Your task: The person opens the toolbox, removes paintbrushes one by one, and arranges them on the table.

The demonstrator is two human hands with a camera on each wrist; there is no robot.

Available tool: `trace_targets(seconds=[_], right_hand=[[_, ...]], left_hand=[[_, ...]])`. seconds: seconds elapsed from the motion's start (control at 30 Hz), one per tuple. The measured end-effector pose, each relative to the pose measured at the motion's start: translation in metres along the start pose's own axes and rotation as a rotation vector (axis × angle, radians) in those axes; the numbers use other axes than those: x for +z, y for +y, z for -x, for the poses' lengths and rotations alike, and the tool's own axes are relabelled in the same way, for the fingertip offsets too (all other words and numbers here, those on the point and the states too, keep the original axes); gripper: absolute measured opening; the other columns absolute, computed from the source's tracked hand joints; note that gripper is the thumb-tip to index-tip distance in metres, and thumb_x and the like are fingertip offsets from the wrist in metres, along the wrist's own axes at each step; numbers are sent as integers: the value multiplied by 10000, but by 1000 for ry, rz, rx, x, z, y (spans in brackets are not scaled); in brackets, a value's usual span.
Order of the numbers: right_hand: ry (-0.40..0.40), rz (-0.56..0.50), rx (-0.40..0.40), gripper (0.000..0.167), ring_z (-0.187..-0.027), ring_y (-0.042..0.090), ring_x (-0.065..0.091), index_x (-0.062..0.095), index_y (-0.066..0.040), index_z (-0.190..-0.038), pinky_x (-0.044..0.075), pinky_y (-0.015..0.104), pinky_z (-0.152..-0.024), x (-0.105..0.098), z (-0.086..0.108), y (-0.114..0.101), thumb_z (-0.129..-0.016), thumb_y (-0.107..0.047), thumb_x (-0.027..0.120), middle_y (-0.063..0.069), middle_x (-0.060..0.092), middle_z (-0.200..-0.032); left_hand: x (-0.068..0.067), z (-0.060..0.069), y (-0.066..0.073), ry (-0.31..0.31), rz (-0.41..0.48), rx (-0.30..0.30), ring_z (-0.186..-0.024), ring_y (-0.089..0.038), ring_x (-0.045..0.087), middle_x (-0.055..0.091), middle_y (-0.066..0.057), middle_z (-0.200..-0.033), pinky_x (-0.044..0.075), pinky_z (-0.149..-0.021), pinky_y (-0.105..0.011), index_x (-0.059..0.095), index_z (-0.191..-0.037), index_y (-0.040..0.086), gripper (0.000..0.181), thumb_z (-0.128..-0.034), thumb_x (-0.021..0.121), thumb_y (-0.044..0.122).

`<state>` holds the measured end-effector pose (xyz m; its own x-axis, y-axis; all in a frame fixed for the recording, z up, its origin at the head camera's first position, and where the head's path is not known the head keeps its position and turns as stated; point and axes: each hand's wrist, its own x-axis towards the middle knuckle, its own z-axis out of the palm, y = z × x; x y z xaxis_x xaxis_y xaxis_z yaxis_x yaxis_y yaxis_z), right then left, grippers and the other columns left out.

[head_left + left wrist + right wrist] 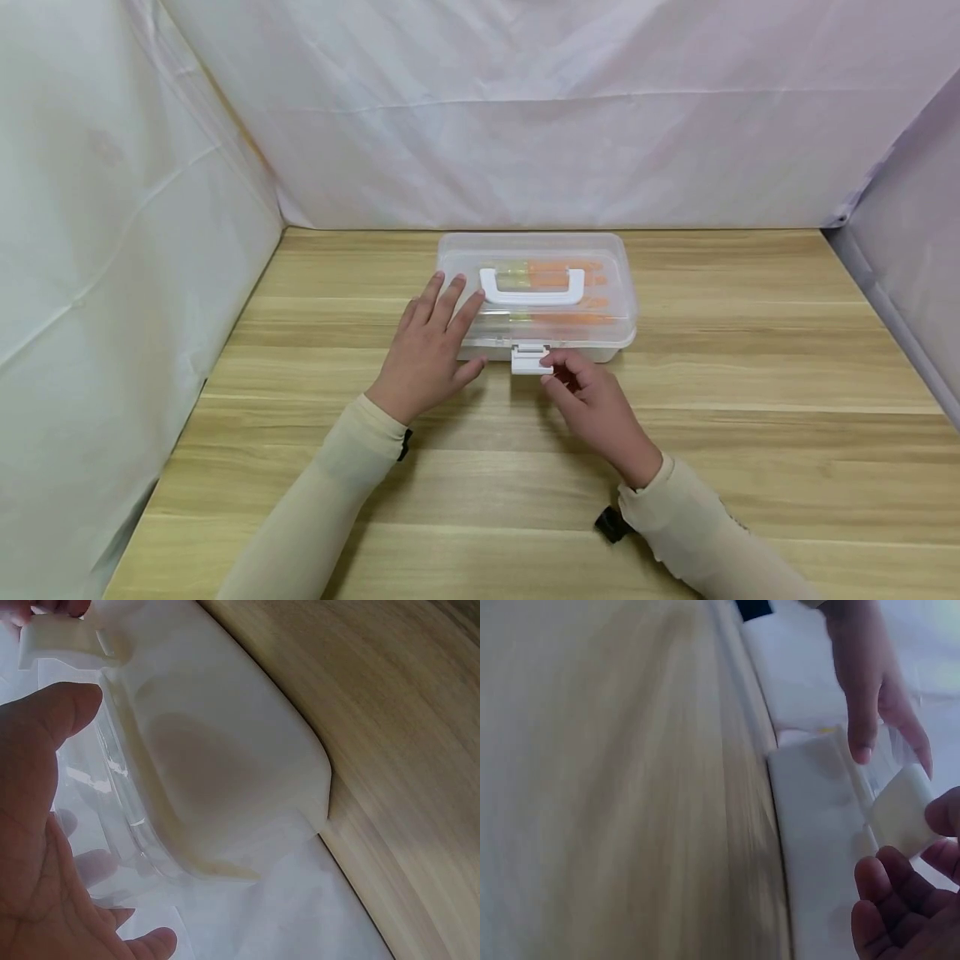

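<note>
Right grip [592, 400]: thumb and index finger pinching the right end of a white latch [529, 360]; remaining fingers curled in below. The latch stands out from the front wall of a clear plastic box [532, 243], seen also in the right wrist view. Box lies just beyond the right grip, mostly ahead and to its left, flat on the wood-grain bench [750, 375]. Lid is down.

Left grip [427, 358]: spread, palm down, fingers over the left end of the lid, thumb extended toward the latch beside the box's front edge. Thumb contact with the box: cannot tell.

Between and beyond both grips, a white handle [532, 297] lies folded on the lid, its left end next to the left index fingertip. Under the lid, ahead of the right grip: several orange and yellow-green items [562, 320], blurred by the plastic; kind not readable.

Behind each grip, a beige sleeve [322, 492]. Beyond the box, white cloth [562, 158] hangs along the bench's far edge.
</note>
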<state>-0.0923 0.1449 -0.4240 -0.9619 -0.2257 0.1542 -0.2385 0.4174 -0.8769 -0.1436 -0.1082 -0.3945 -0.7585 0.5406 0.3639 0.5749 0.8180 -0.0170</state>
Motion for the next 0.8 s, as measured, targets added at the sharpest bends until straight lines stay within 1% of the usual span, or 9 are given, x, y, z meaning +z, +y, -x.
trace_targets(seconds=[0.07, 0.1, 0.17, 0.27, 0.33, 0.4, 0.5, 0.63, 0.8], right_hand=[[20, 205, -130, 134, -836, 156, 595, 659, -125, -1069, 518, 325, -714, -2, -1, 0, -954, -60, 633, 3, 654, -961], [25, 302, -199, 124, -843, 152, 609, 668, -122, -1054, 526, 342, -720, -4, -2, 0, -943, -70, 653, 1, 660, -947], [32, 470, -335, 114, -889, 168, 642, 686, -103, -1029, 540, 378, -761, -8, -5, 0, -915, -92, 692, 12, 679, -977], [5, 621, -498, 128, -947, 222, 656, 709, -82, -1001, 539, 418, -812, -15, -9, 0, -880, -114, 739, 53, 687, -1020], [-33, 660, -574, 131, -932, 242, 649, 715, -79, -986, 533, 424, -814, -20, -11, -1, -867, -120, 754, 61, 677, -1012], [-69, 677, -626, 122, -888, 234, 632, 716, -79, -978, 527, 414, -796, -23, -13, 0, -867, -114, 751, 59, 657, -989], [-100, 684, -675, 115, -824, 218, 599, 709, -80, -972, 518, 401, -754, -25, -15, 1, -864, -103, 743, 49, 630, -951], [-108, 704, -690, 121, -807, 218, 575, 707, -94, -975, 506, 395, -737, -25, -15, 5, -858, -93, 739, 42, 613, -944], [-131, 742, -684, 119, -849, 236, 580, 708, -113, -969, 499, 396, -764, -23, -14, 4, -861, -80, 744, 42, 612, -978]], left_hand=[[0, 0, 0, 7, -3, 3, -1482, -394, 153, 299, -183, -1570, 305, -1094, -571, 359, -1519, 97, 843, -860, 723, 476], [0, 0, 0, 6, -3, 4, -1482, -395, 151, 296, -182, -1571, 304, -1093, -572, 357, -1520, 97, 843, -860, 724, 472], [0, 0, -1, 10, -6, 6, -1480, -397, 157, 299, -183, -1569, 310, -1090, -575, 359, -1520, 97, 845, -857, 727, 471], [0, 0, -1, 10, -9, 6, -1480, -395, 159, 301, -181, -1569, 313, -1089, -575, 363, -1521, 100, 845, -856, 726, 474], [0, 0, -1, 5, -8, 4, -1482, -393, 152, 295, -179, -1572, 310, -1091, -573, 357, -1527, 104, 846, -861, 722, 474], [0, 0, 0, 3, -7, 2, -1483, -393, 149, 293, -178, -1573, 306, -1095, -571, 355, -1528, 105, 843, -864, 718, 476], [0, 0, 0, -3, -8, 1, -1483, -396, 146, 290, -179, -1574, 301, -1100, -570, 348, -1531, 105, 845, -867, 716, 477], [-1, 0, 0, -16, -10, -5, -1485, -394, 140, 284, -178, -1579, 297, -1105, -572, 344, -1533, 107, 846, -869, 712, 483], [0, 0, 0, -22, -10, -8, -1485, -394, 137, 279, -178, -1579, 298, -1103, -573, 338, -1535, 108, 848, -871, 711, 479]])
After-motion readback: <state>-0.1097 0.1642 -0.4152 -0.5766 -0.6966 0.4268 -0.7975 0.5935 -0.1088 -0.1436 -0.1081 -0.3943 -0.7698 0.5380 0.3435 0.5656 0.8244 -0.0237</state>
